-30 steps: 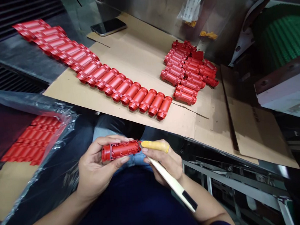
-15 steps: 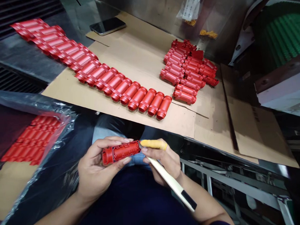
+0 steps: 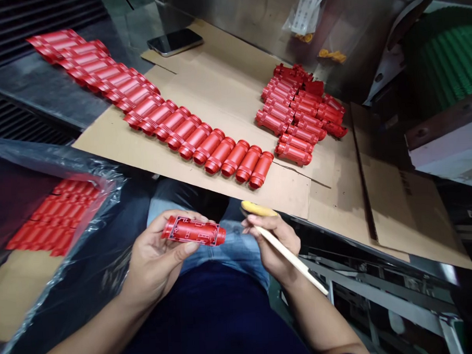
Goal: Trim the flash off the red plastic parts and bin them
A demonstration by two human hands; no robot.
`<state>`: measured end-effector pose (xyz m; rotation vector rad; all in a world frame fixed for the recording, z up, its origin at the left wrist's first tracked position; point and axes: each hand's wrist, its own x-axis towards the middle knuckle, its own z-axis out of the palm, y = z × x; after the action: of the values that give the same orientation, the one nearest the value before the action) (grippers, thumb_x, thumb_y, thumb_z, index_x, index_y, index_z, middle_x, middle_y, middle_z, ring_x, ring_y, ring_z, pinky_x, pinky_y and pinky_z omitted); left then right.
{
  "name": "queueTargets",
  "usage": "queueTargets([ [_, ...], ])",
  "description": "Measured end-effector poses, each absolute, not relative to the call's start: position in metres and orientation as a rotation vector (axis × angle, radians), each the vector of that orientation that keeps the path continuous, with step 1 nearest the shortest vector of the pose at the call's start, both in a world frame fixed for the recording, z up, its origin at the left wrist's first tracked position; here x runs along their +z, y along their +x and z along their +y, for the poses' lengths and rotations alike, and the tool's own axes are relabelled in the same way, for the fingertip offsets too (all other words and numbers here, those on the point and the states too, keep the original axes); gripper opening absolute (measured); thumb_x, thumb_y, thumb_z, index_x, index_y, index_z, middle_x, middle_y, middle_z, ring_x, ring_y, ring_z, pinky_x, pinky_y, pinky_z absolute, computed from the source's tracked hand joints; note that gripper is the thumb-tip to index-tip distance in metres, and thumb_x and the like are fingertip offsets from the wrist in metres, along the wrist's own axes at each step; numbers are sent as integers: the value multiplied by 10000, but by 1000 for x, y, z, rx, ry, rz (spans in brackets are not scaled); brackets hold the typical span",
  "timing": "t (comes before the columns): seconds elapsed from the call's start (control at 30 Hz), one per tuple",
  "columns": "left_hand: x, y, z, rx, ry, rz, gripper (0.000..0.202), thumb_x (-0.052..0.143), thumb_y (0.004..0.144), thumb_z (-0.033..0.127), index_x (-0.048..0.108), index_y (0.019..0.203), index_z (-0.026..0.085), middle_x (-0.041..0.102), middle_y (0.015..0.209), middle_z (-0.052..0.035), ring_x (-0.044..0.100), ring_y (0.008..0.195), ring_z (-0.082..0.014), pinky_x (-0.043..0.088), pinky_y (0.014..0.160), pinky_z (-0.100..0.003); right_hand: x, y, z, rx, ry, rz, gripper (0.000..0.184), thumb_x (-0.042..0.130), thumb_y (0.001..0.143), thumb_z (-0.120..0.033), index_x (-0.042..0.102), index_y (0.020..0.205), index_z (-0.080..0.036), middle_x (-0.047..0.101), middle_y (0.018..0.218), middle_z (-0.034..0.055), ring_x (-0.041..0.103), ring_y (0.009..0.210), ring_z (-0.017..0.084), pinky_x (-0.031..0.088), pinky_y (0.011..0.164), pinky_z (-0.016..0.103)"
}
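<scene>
1. Our left hand (image 3: 155,259) cradles a red moulded cylinder (image 3: 193,231) above our lap, fingers clamped around it.
2. Our right hand (image 3: 272,243) holds a slim pale tool (image 3: 290,258), fingers closed on it, near the cardboard sheet (image 3: 113,143)'s front edge.
3. A steady grip, recessed face up, serves best.

And we're live: on the cardboard sheet (image 3: 225,99), a row of plastic housings (image 3: 219,154) curves away far left, a cluster (image 3: 296,117) sits to its right, a phone (image 3: 175,42) at the far edge, more housings (image 3: 54,219) in plastic sheeting (image 3: 103,183) on our left.
</scene>
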<state>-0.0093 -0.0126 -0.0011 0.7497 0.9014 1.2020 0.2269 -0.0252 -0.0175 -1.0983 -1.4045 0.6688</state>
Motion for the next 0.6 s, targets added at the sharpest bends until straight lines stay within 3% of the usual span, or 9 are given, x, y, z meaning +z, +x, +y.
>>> queueTargets([
  [0.17, -5, -7, -16, 1264, 927, 931, 379, 892, 839, 72, 783, 1166, 230, 784, 1205, -74, 801, 1129, -293, 674, 1013, -385, 2, 218, -34, 681, -934, -1552, 210, 758, 1033, -167, 806, 1229, -226, 820, 1212, 128, 822, 1016, 232, 722, 839, 357],
  [0.33, -7, -10, -18, 1260, 1073, 966, 425, 883, 835, 17, 771, 1185, 231, 773, 1220, -52, 781, 1177, -253, 647, 1064, -335, 1, 214, -31, 548, -875, -1649, 294, 720, 1047, -131, 776, 1327, -204, 821, 1193, 140, 805, 1022, 244, 721, 826, 370],
  [0.6, -8, -11, -21, 1259, 1057, 990, 410, 876, 847, 25, 762, 1186, 226, 775, 1225, -56, 764, 1192, -256, 640, 1070, -355, 3, 217, -30, 538, -866, -1731, 295, 716, 1034, -95, 755, 1314, -179, 789, 1197, 146, 802, 993, 224, 727, 802, 335],
])
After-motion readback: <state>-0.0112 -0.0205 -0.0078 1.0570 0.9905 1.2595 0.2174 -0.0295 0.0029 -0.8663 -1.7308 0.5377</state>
